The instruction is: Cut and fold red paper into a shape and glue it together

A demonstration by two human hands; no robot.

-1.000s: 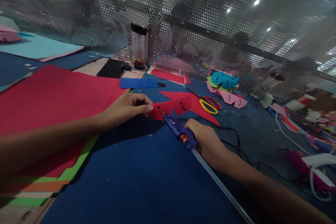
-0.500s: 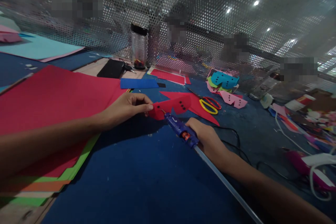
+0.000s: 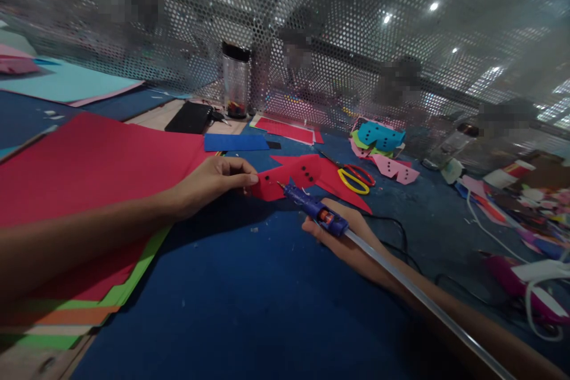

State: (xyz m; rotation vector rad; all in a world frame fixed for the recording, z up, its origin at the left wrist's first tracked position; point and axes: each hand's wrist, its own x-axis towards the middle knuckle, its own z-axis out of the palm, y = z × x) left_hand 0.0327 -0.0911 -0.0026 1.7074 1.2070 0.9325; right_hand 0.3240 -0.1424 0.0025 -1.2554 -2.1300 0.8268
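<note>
My left hand (image 3: 214, 181) pinches the left end of a red paper cutout (image 3: 289, 177) with black dots, holding it just above the blue table (image 3: 231, 297). My right hand (image 3: 347, 237) grips a blue glue gun (image 3: 314, 209) with a long clear glue stick (image 3: 423, 303) trailing back toward me. The gun's nozzle touches the lower edge of the red cutout near its middle. A larger red paper scrap (image 3: 342, 184) lies under and behind the cutout.
A stack of red, green and orange sheets (image 3: 89, 190) lies at left. Yellow-and-red scissors (image 3: 354, 177) rest beyond the cutout. Blue and pink cutouts (image 3: 383, 142), a jar (image 3: 235, 78), a black case (image 3: 189, 117) and a perforated metal screen (image 3: 356, 24) stand behind. Cables and clutter fill the right.
The glue gun has tilted flatter and its nozzle has slid right along the cutout. My right hand has rolled under the gun. The left hand holds steady.
</note>
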